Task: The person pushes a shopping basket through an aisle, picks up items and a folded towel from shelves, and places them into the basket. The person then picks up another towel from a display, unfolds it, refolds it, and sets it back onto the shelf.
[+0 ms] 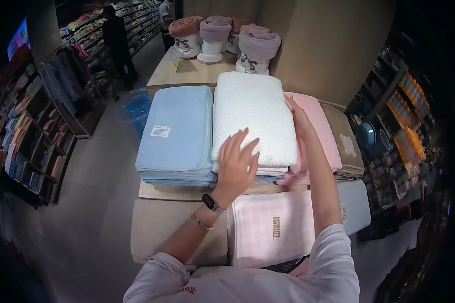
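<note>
My left hand (237,159), with a watch and a bracelet at its wrist, has its fingers spread over the front part of a white textured towel (250,111). This towel lies folded on top of the middle stack. At the right side of the white towel is my right hand (299,113), its fingers extended along the edge between it and a pink towel stack (318,126). To the left sits a stack of light blue towels (177,129) with a white label on top.
Rolled towels in white holders (212,43) stand at the back of the wooden table (182,73). Brown towels (343,139) lie at the right. Nearer are beige (179,232) and pale pink checked stacks (275,230). Shelves flank both sides; two people stand in the background.
</note>
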Available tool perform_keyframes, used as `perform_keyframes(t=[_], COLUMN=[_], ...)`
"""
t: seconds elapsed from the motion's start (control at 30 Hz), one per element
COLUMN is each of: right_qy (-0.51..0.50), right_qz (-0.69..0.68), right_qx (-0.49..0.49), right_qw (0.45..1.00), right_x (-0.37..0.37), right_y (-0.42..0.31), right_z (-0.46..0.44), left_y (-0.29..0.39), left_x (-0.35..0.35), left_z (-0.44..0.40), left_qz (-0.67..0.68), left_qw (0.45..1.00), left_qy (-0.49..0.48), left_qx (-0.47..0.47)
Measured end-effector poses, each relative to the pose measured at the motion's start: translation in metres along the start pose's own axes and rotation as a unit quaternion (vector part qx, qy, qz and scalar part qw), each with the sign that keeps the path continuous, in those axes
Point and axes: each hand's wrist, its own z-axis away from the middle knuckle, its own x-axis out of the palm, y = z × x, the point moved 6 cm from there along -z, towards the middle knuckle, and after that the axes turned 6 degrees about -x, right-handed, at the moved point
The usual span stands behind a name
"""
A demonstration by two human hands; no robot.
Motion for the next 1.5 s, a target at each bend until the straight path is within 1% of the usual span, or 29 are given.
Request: perform_keyframes(t=[0.03, 0.07, 0.1, 0.13, 0.17, 0.23, 0.27, 0.33, 0.37, 0.43, 0.47, 0.53, 0.57, 0.63, 0.67, 0.7, 0.73, 0.77, 0.8, 0.83, 0.93, 1.0, 1.03, 1.07, 1.13, 1.27, 1.4, 1.43, 1.5], right_qy=[0.014, 0.027, 0.025, 0.022, 0.018, 0.009, 0.005, 0.008, 0.01, 0.051, 0.07, 0.044, 0.03, 0.007, -0.005, -0.024, -0.027, -0.03, -0.031, -0.064, -0.254, -0.141, -0.059, 0.027, 0.06, 0.022, 0.037, 0.042, -0.043], right_qz=[0.079, 0.158, 0.233, 0.305, 0.373, 0.372, 0.372, 0.406, 0.423, 0.57, 0.637, 0.689, 0.714, 0.731, 0.738, 0.74, 0.728, 0.715, 0.701, 0.708, 0.675, 0.655, 0.689, 0.71, 0.726, 0.706, 0.685, 0.642, 0.523], right_qx=[-0.043, -0.085, -0.159, -0.232, -0.303, -0.337, -0.355, -0.288, -0.254, -0.203, -0.176, -0.172, -0.168, -0.165, -0.162, -0.135, -0.119, -0.104, -0.091, -0.051, 0.053, 0.119, 0.021, -0.078, -0.129, -0.079, -0.091, -0.13, -0.171], right_qw=[0.996, 0.983, 0.959, 0.924, 0.877, 0.865, 0.857, 0.868, 0.87, 0.795, 0.747, 0.703, 0.679, 0.662, 0.655, 0.658, 0.675, 0.691, 0.706, 0.701, 0.691, 0.733, 0.722, 0.699, 0.673, 0.704, 0.722, 0.755, 0.834], right_x=[-0.002, -0.003, 0.003, 0.009, 0.017, 0.022, 0.025, 0.009, 0.012, 0.012, 0.022, 0.062, 0.076, 0.088, 0.089, 0.082, 0.071, 0.065, 0.066, 0.064, 0.05, 0.071, 0.094, 0.11, 0.105, 0.099, 0.088, 0.086, 0.08], right_y=[0.002, 0.003, -0.002, -0.008, -0.013, -0.016, -0.019, 0.011, 0.013, 0.005, -0.01, -0.04, -0.045, -0.031, -0.02, 0.003, 0.02, 0.032, 0.032, 0.034, 0.046, 0.026, 0.022, 0.013, 0.051, 0.057, 0.066, 0.066, 0.052], right_z=[-0.011, -0.02, -0.024, -0.028, -0.028, -0.034, -0.035, -0.051, -0.048, -0.04, -0.027, 0.002, 0.009, 0.006, 0.005, -0.005, -0.012, -0.016, -0.016, -0.018, -0.074, -0.081, -0.061, -0.047, -0.065, -0.073, -0.077, -0.076, -0.07], left_y=[-0.022, -0.048, -0.074, -0.091, -0.09, -0.085, -0.086, -0.091, -0.09, -0.086, -0.082, -0.072, -0.062, -0.042, -0.041, -0.042, -0.045, -0.055, -0.055, -0.055, -0.054, -0.056, -0.058, -0.06, -0.064, -0.071, -0.07, -0.07, -0.071], left_x=[-0.007, -0.004, 0.002, 0.01, 0.014, 0.02, 0.021, 0.026, 0.026, 0.024, 0.02, 0.012, 0.008, 0.005, 0.017, 0.034, 0.049, 0.07, 0.074, 0.077, 0.077, 0.078, 0.079, 0.079, 0.081, 0.085, 0.093, 0.093, 0.092], left_z=[-0.009, -0.013, -0.014, -0.01, -0.007, 0.001, 0.004, 0.012, 0.011, 0.01, 0.006, -0.003, -0.015, -0.044, -0.05, -0.053, -0.05, -0.037, -0.033, -0.026, -0.021, -0.02, -0.018, -0.017, -0.019, -0.016, -0.018, -0.014, -0.012], left_qz=[-0.054, -0.03, -0.006, 0.017, 0.057, 0.135, 0.109, 0.06, 0.07, 0.091, 0.007, -0.162, -0.134, -0.077, -0.103, -0.128, -0.154, -0.201, -0.214, -0.227, -0.241, -0.245, -0.248, -0.251, -0.247, -0.239, -0.245, -0.245, -0.253], left_qw=[0.995, 0.991, 0.983, 0.971, 0.968, 0.958, 0.966, 0.978, 0.975, 0.968, 0.979, 0.976, 0.983, 0.993, 0.991, 0.988, 0.985, 0.974, 0.972, 0.97, 0.968, 0.966, 0.965, 0.963, 0.964, 0.965, 0.964, 0.964, 0.963], left_qy=[0.039, 0.01, -0.019, -0.047, -0.069, -0.113, -0.098, -0.065, -0.074, -0.091, -0.081, -0.058, -0.052, -0.046, -0.055, -0.064, -0.071, -0.104, -0.094, -0.083, -0.076, -0.081, -0.088, -0.094, -0.096, -0.103, -0.103, -0.102, -0.09], left_qx=[-0.074, -0.129, -0.183, -0.235, -0.233, -0.226, -0.214, -0.189, -0.196, -0.213, -0.187, -0.13, -0.111, -0.078, -0.064, -0.051, -0.037, -0.002, 0.002, 0.006, 0.007, 0.003, -0.003, -0.007, -0.007, -0.012, 0.003, 0.004, 0.006])
